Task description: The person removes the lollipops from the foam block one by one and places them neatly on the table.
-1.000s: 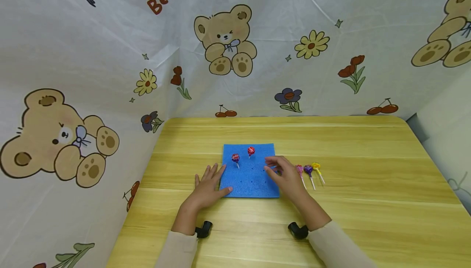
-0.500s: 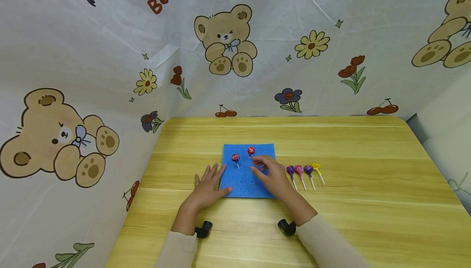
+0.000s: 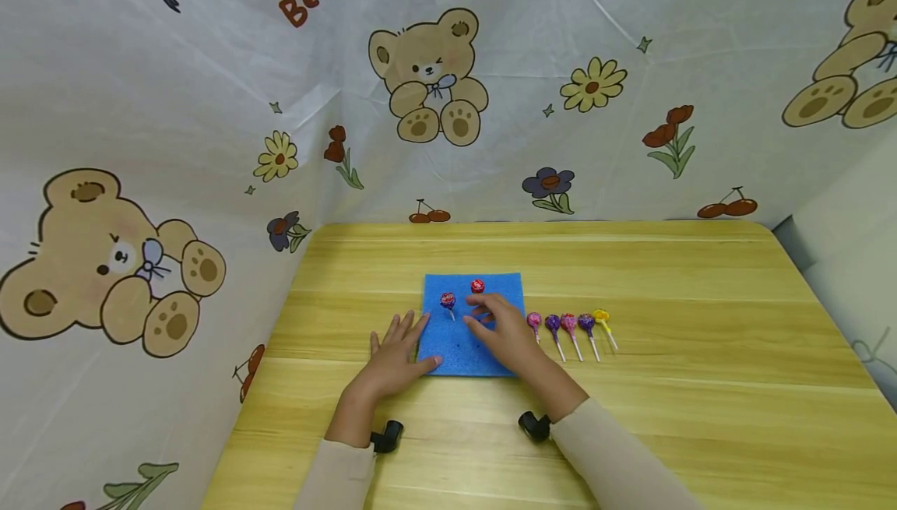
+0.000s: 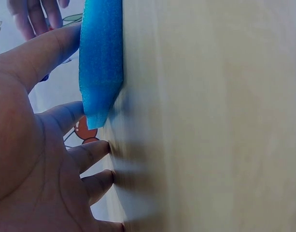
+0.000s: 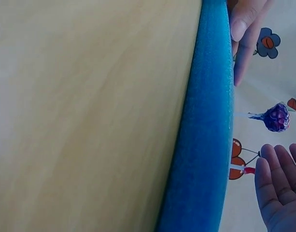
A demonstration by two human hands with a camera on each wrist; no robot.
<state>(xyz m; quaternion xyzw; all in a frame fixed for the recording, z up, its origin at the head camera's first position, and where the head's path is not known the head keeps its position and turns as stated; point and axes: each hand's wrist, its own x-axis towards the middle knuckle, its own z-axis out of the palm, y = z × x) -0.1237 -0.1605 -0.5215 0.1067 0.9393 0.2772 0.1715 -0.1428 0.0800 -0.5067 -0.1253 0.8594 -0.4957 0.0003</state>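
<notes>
A blue foam board (image 3: 459, 346) with small holes lies on the table. A red lollipop (image 3: 477, 286) and a purple-and-red lollipop (image 3: 448, 300) stand upright in it, sticks down. My left hand (image 3: 394, 354) rests at the board's left edge with fingers spread, thumb and index finger touching the foam and the other fingertips on the wood. Over the board, just below the red lollipop, hovers my right hand (image 3: 501, 331). Its fingers (image 5: 275, 179) are loosely extended beside the red lollipop's stick (image 5: 238, 167) and hold nothing. Part of that lollipop is hidden behind the hand.
Right of the board several lollipops lie in a row on the wooden table (image 3: 701, 307), from a pink one (image 3: 534, 321) to a yellow one (image 3: 602, 315). A bear-printed cloth (image 3: 518, 43) hangs behind the table and along its left.
My right hand has moved left across the board toward the red lollipop, uncovering more of the lollipops lying on the right. The left hand has stayed in place.
</notes>
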